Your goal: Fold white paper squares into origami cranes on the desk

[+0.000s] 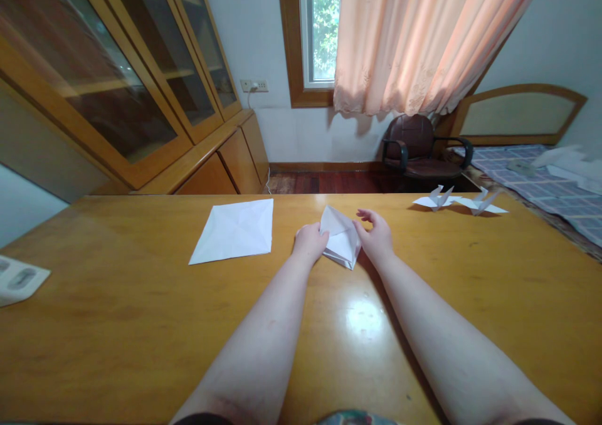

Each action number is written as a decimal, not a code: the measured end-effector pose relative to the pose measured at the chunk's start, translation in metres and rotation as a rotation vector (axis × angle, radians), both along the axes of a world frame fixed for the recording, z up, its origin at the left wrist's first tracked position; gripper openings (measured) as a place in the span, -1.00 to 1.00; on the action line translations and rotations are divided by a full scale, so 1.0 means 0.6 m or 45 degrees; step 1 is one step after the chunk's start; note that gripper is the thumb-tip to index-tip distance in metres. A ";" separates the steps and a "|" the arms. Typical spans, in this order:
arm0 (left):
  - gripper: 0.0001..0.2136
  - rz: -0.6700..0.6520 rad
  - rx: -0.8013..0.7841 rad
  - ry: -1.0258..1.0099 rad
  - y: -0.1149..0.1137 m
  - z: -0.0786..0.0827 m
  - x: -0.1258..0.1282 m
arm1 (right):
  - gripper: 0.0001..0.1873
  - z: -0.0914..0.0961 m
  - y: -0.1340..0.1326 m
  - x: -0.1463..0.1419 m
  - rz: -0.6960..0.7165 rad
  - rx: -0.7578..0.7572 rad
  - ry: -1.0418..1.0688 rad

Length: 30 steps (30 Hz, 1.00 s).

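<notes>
A partly folded piece of white paper (339, 237), with several layers and creases, is between my hands over the table. My left hand (311, 242) grips its left edge, thumb on top and the other fingers hidden beneath or behind. At its right edge is my right hand (375, 232), the thumb close to or touching the paper and the fingers apart and slightly curled. To the left lies a flat, creased sheet of white paper (235, 230). Two folded paper cranes (439, 198) stand at the far right of the table, wings spread.
The wooden table (141, 325) fills the foreground. At its left edge lies a pale item with grey patches (21, 281). Beyond the table are a glass-door cabinet (141, 68), a dark office chair (416, 146), a pink curtain (414, 42) and a bed (531, 168).
</notes>
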<state>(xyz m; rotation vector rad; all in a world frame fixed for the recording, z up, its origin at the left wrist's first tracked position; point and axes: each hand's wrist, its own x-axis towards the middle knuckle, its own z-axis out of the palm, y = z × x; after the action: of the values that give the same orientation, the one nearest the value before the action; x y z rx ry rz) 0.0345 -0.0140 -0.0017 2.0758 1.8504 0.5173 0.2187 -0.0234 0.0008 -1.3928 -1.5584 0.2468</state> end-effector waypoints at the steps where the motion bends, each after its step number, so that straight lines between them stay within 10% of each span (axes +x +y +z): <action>1: -0.70 -0.003 0.008 0.018 -0.001 0.001 0.000 | -0.67 0.003 -0.004 0.000 0.013 0.061 -0.011; 9: -0.62 -0.048 0.032 0.119 -0.002 0.003 0.005 | -0.59 0.020 -0.037 -0.009 0.383 -0.061 -0.403; 30: -0.58 -0.161 -0.003 -0.292 -0.001 -0.001 0.003 | -0.59 0.001 -0.006 -0.019 0.492 -0.358 -0.709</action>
<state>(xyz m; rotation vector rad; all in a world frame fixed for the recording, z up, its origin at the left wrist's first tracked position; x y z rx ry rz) 0.0364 -0.0145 -0.0022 2.0208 1.5797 0.6878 0.2075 -0.0270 0.0016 -1.4363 -2.3336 0.3393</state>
